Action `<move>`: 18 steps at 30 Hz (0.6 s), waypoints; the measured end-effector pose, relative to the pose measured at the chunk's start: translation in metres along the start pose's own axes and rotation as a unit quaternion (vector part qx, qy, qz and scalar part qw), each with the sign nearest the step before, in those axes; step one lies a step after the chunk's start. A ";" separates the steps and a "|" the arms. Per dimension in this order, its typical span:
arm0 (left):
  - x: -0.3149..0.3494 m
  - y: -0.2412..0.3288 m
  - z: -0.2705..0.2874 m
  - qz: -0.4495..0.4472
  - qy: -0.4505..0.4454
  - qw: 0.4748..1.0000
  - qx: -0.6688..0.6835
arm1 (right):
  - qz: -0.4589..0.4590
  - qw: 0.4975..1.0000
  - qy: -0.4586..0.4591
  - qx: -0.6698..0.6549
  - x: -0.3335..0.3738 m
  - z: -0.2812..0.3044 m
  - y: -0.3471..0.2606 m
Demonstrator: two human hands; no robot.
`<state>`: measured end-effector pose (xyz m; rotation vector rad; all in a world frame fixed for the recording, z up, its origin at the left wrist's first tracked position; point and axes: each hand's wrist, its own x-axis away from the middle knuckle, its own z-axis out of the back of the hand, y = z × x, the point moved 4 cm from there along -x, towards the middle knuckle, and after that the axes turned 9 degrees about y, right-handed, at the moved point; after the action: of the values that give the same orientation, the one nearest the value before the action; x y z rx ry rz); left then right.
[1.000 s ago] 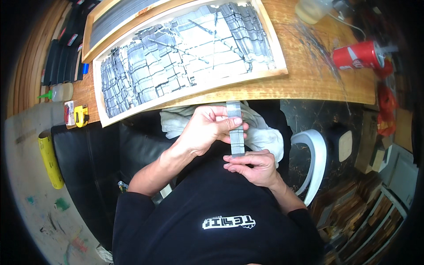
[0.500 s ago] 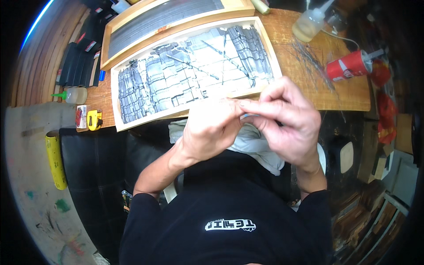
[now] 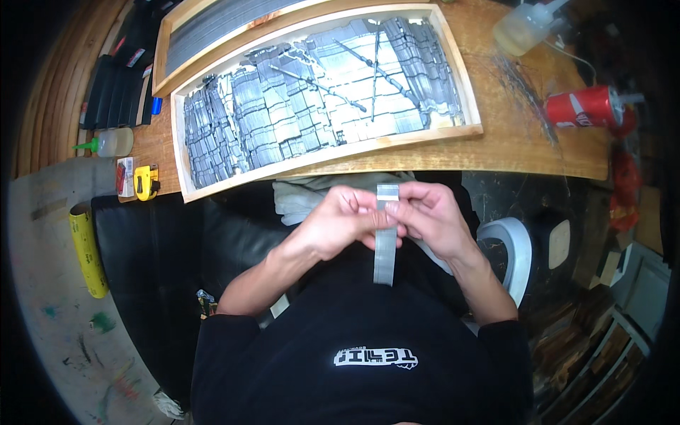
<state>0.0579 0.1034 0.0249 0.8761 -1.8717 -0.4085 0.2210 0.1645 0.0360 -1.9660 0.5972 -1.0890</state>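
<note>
Between my hands, in front of my chest, is a narrow grey strip with fine lines, its lower end hanging down; I cannot tell its exact kind. My left hand is closed on it from the left, thumb across its face. My right hand pinches it near the top between thumb and fingers. Beyond the hands a pale wooden-framed panel lies on the table, filled with grey strip-like pieces over white. Three dark twig-like sticks rest on it, one a knobbly dark stick at the right.
Behind the panel sits another wooden frame. A red can, a squeeze bottle and thin twigs lie at the right. At the left are a green-tipped bottle, a yellow tape measure and a yellow roll.
Both hands have come down toward my chest and apart a little, bringing the grey strip into sight. The view has shifted, so the panel appears higher.
</note>
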 end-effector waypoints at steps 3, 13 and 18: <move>-0.020 -0.003 0.015 -0.032 -0.003 0.999 0.037 | -0.058 0.996 0.017 -0.072 -0.021 0.000 0.015; 0.037 -0.005 0.010 -0.372 0.195 0.855 -0.305 | 0.237 0.949 0.013 0.207 -0.003 -0.032 -0.013; 0.044 -0.018 0.012 -0.439 0.218 0.825 -0.281 | 0.228 0.948 -0.047 0.215 -0.008 -0.041 -0.014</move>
<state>0.0433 0.0577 0.0367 1.2382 -0.7472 -1.1451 0.1822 0.1607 0.0568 -1.4006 0.6559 -0.7527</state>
